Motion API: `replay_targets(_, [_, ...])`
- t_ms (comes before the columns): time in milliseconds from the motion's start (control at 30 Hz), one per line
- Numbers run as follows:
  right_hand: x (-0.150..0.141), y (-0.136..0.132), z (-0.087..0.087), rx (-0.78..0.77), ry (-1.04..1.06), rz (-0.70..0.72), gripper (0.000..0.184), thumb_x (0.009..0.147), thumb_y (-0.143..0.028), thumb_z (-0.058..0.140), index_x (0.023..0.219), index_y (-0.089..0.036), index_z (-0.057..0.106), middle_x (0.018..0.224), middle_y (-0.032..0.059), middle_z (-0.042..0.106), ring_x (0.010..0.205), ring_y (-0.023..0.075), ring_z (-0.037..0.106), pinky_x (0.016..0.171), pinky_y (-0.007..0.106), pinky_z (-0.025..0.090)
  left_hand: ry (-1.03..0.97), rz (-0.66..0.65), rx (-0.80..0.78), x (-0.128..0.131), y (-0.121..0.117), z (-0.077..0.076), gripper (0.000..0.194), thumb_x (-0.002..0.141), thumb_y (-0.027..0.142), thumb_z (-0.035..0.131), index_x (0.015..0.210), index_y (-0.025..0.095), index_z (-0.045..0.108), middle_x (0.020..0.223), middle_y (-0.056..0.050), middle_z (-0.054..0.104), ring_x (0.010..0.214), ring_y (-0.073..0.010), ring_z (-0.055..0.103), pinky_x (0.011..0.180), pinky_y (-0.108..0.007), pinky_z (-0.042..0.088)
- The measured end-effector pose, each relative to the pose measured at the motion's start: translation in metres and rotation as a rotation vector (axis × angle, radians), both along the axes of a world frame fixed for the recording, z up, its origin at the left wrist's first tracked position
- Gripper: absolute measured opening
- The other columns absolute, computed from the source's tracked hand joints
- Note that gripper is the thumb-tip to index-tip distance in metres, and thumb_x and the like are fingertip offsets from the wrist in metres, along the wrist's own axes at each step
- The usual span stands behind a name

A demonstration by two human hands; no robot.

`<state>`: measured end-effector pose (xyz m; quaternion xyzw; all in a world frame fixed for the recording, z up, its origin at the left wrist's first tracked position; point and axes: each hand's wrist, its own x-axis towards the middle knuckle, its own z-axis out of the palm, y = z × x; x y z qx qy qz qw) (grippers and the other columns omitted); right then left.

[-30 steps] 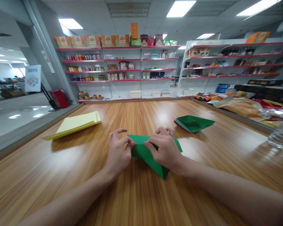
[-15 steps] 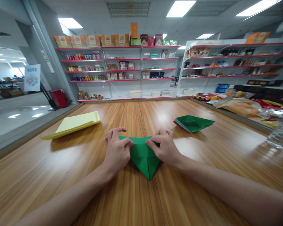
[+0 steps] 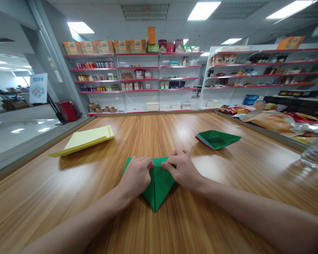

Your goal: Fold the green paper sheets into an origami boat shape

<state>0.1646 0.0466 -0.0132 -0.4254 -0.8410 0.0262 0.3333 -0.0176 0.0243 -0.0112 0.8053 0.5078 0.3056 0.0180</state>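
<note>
Two runs of white shelves (image 3: pixel 139 96) with red edges stand beyond the table (image 3: pixel 201 225), one from 11 to 12 o'clock, the other toward 1 and 2. The table is wood-grained and shiny.

Both forearms reach in from the near edge, the left from 7 o'clock and the right from 4, and their hands meet the sheet near the middle of the table. The left hand (image 3: pixel 136 176) is back up, fingers curled together over the sheet's far edge, its thumb side turned inward; it grips the paper there, though its fingertips are mostly hidden. The right hand (image 3: pixel 184 171) pinches the far edge, thumb lying on top and fingers bent. A short stretch of paper shows between the two.

The sheet (image 3: pixel 159 190) is green and folded, broad along the far edge and narrowing to a point at 6 o'clock. A crease runs down its centre to that tip, and another crosses it.

At 10 o'clock from the sheet lies yellow paper (image 3: pixel 88 139), its near side bent up. At 1 to 2 o'clock rests a folded stack (image 3: pixel 218 138), green on top, with blue, white and red layers at its left edge.

The shelves hold small bottles, packets and boxes, with pale bins (image 3: pixel 152 106) at the bottom; orange cartons (image 3: pixel 88 47) line the top.
</note>
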Motion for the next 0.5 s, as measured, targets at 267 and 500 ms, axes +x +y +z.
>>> replay_targets(267, [0.004,0.005,-0.002,-0.090,0.051,0.059,0.031,0.086,-0.030,0.059,0.058,-0.018,0.062,0.057,-0.0024,0.054,0.069,0.0135,0.050,0.073,0.032,0.027,-0.031,0.005,-0.007,-0.010,0.006,0.001,0.024,0.084,0.012,0.040,0.066,0.017,0.054,0.065,-0.002,0.060,0.062,-0.0156,0.052,0.061,-0.027,0.033])
replay_targets(500, [0.000,0.002,-0.001,-0.079,0.082,0.071,0.034,0.084,-0.027,0.062,0.051,-0.016,0.058,0.056,-0.0014,0.051,0.066,0.0133,0.049,0.071,0.032,0.030,0.000,-0.034,-0.068,0.002,-0.001,0.003,0.030,0.088,0.023,0.041,0.059,0.017,0.049,0.061,-0.002,0.058,0.058,-0.0144,0.051,0.056,-0.027,0.030])
